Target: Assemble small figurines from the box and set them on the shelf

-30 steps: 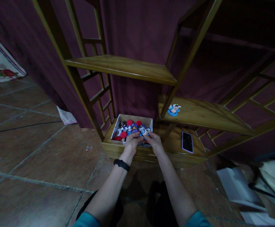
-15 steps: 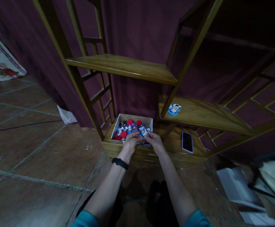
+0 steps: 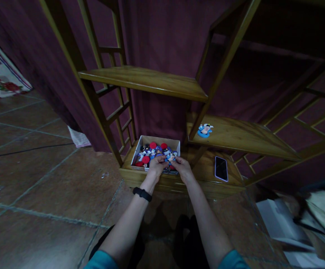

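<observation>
Between the fingertips of my left hand (image 3: 157, 166) and my right hand (image 3: 183, 167) is a small blue and white figurine (image 3: 171, 158). Both hands are closed on it, one from each side, just over the front right of a shallow cardboard box (image 3: 174, 143). Several little figurines with red, blue, purple and black parts fill the box; red round pieces (image 3: 146, 159) stand out among them. My wrists and fingers cover part of the box's front wall. A similar blue and white figurine (image 3: 205, 130) stands on the shelf to the right.
The box sits on the low base of a wooden shelf unit (image 3: 142, 79), with a shelf board above it. A phone (image 3: 221, 168) lies to the right on the base. White boxes (image 3: 280, 220) stand on the tiled floor at the right. A dark cable (image 3: 28, 150) runs along the left.
My hands stay almost in place, with the figurine held between them. The view has shifted very slightly.
</observation>
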{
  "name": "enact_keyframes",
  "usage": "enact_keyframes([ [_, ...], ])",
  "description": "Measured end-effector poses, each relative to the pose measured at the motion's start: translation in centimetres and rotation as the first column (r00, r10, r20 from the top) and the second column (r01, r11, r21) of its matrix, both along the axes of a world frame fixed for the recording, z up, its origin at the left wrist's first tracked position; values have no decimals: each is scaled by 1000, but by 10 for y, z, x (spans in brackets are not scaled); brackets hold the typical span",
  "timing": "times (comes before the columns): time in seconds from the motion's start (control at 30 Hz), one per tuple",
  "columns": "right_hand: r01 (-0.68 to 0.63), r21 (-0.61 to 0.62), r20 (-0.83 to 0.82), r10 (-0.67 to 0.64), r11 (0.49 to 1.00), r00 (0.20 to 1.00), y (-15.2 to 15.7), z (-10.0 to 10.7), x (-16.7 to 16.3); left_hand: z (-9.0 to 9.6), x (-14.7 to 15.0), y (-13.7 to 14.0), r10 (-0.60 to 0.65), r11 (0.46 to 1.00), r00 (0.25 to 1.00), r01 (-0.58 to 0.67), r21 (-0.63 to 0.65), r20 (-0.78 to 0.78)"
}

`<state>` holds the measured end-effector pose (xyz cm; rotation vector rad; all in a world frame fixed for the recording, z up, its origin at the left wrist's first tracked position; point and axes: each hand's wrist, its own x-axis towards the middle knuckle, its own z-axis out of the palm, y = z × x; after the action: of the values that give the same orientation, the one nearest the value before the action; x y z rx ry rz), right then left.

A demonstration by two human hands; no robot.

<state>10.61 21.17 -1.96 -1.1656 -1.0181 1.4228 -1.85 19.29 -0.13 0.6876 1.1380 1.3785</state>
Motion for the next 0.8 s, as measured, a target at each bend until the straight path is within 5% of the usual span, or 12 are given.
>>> enact_keyframes([
  [0.27,-31,14,-60,31,999,998,0,0,0,2,3,2,29,995,920,9,95,-391],
  [0.4,-97,24,-113,99,995,989,0,2,2,3,2,-4,99,961,703,117,252,-704],
  [0.5,-97,31,-145,100,995,984,-2,7,2,6,4,-10,97,936,524,242,257,-846],
  [0.63,-33,14,-142,35,999,989,-3,10,0,11,8,-18,97,922,309,330,202,-946],
  [0.8,-8,-12,-123,6,1000,992,-1,9,0,18,10,-23,136,899,152,396,186,-979],
])
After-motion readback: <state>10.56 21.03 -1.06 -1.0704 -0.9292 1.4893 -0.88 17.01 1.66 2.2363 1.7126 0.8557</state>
